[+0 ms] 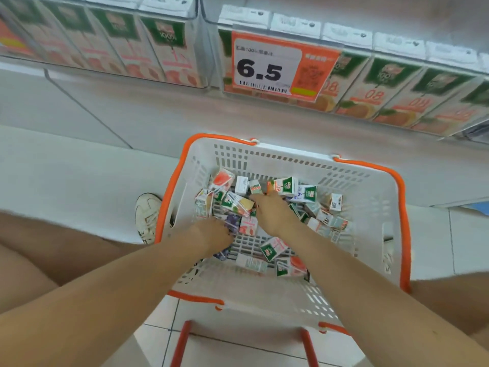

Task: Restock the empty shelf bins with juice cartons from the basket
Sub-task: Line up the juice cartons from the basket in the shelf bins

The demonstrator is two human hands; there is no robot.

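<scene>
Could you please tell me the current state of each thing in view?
Basket: standing upright, handles folded down.
Juice cartons: loose in a jumble inside the basket.
Left hand: among the cartons, grip hidden.
Right hand: on the cartons, grip unclear.
Shelf bins: filled with cartons.

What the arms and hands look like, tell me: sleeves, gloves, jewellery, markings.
The left arm and right arm are bare throughout the frame: no sleeve, watch or band. The left hand and right hand are ungloved, with no rings visible, though the fingers are partly hidden among cartons.
</scene>
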